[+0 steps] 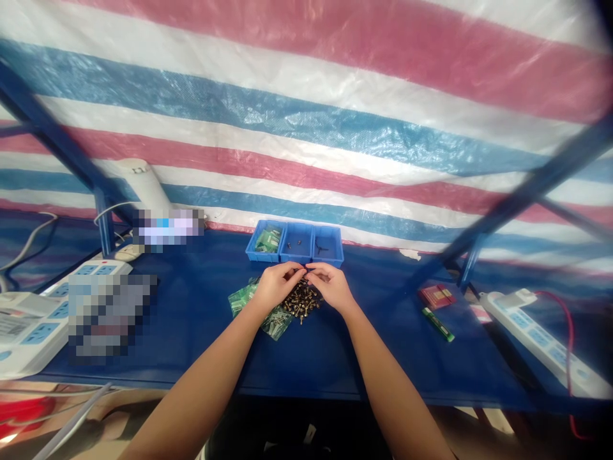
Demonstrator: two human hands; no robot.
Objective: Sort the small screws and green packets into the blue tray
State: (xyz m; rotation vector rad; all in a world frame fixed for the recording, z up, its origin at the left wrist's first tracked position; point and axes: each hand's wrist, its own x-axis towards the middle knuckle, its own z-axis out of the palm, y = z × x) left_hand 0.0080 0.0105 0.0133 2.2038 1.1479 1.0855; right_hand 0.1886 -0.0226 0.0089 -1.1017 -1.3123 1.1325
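Observation:
My left hand (278, 285) and my right hand (330, 285) meet above a pile of small brass-and-dark metal fittings (302, 301). Thumbs and fingertips of both are pinched close together; whatever lies between them is too small to make out. Beside and under my left wrist are green-and-clear packets (276, 322) with small metal pieces inside. Just beyond my fingers stand three joined blue bins (295, 257). The left bin holds similar packets (268, 240), the middle one a couple of small pieces (299, 243), and the right one dark thin pieces (322, 248).
On the right lie a red box (437, 296), a green narrow pack (438, 324) and a white power strip (546, 342) with a red cable. Another power strip (48, 319) is at the left. Blue frame bars (517, 198) slant up before a striped sheet (306, 128).

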